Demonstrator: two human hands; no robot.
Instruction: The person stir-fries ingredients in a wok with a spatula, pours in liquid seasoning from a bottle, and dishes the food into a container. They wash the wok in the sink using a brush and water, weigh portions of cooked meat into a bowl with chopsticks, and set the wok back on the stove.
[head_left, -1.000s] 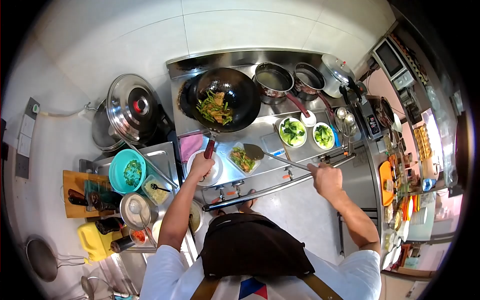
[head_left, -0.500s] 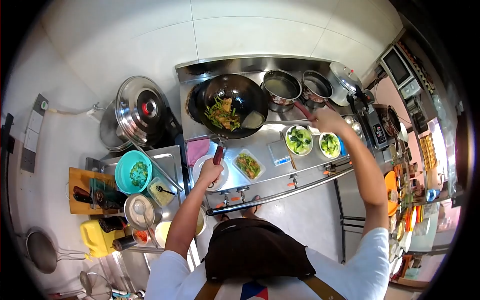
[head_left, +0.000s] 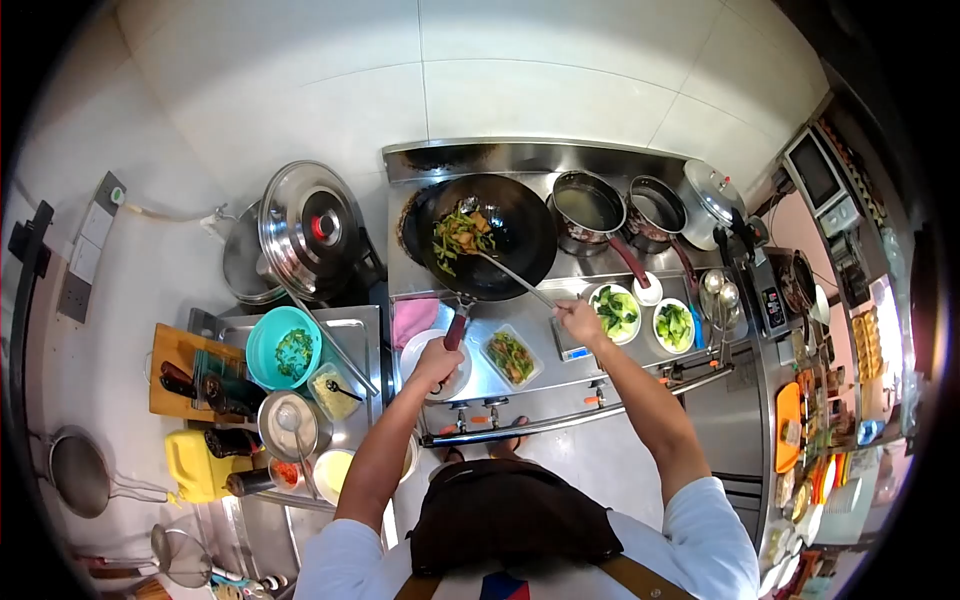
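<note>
My left hand [head_left: 437,363] is closed around the red-brown handle of a dark wok [head_left: 525,225] on the stove. My right hand [head_left: 579,321] grips the long metal handle of a wok spatula [head_left: 517,277]. The spatula's head is hidden at the heap of stir-fried green vegetables and brown pieces [head_left: 462,236] on the wok's left side. Below the wok, a clear tub [head_left: 512,358] holds similar food. A white plate [head_left: 409,352] lies partly under my left hand. Close to my right hand are a small digital scale [head_left: 574,353] and a bowl of leafy greens [head_left: 617,313].
Two saucepans [head_left: 588,205] stand right of the wok, handles pointing toward me. A second greens bowl [head_left: 674,326] is at the counter's right. Leftward are a turquoise basin [head_left: 255,345], a steel pot [head_left: 268,425] and a large lid [head_left: 300,240]. A rail [head_left: 580,408] runs along the stove's front.
My right hand has moved left and down toward the scale, bringing the spatula from the wok's right side to the food. The food has shifted up in the wok. My left hand keeps its grip.
</note>
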